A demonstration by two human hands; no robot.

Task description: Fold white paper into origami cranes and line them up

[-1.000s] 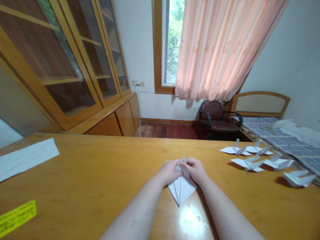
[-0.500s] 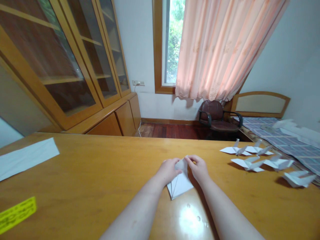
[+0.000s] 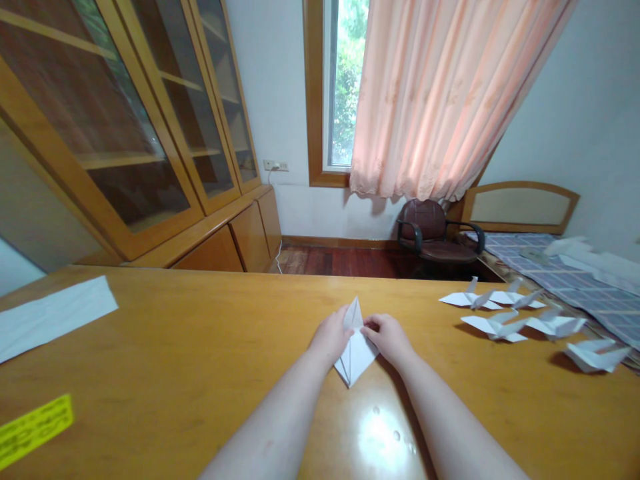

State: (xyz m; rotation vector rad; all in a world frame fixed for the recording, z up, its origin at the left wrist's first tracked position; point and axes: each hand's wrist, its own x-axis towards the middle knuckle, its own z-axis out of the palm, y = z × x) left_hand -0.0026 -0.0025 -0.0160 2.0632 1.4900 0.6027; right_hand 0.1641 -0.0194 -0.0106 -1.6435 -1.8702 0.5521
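A folded white sheet of paper (image 3: 361, 359) lies on the wooden table in front of me, shaped like a kite with a narrow point at its far end. Crease lines run down its left part. My left hand (image 3: 332, 337) is closed on the paper's left edge, thumb pressed on top. At the right edge, my right hand (image 3: 389, 338) pinches the paper between thumb and bent fingers. Both hands rest low, close to the tabletop, and hide parts of the two side edges.
Several folded paper cranes (image 3: 495, 327) stand at the table's right. White paper (image 3: 60, 313) lies at the far left, a yellow label with writing (image 3: 35, 430) nearer. Beyond the table (image 3: 200, 373) are a chair (image 3: 425, 230), a bed (image 3: 565, 267) and a glass-fronted cabinet (image 3: 195, 133).
The paper has turned slightly, its far tip now pointing straight away from me and standing clear of the fingers. My right hand has slid from that tip down to the right edge.
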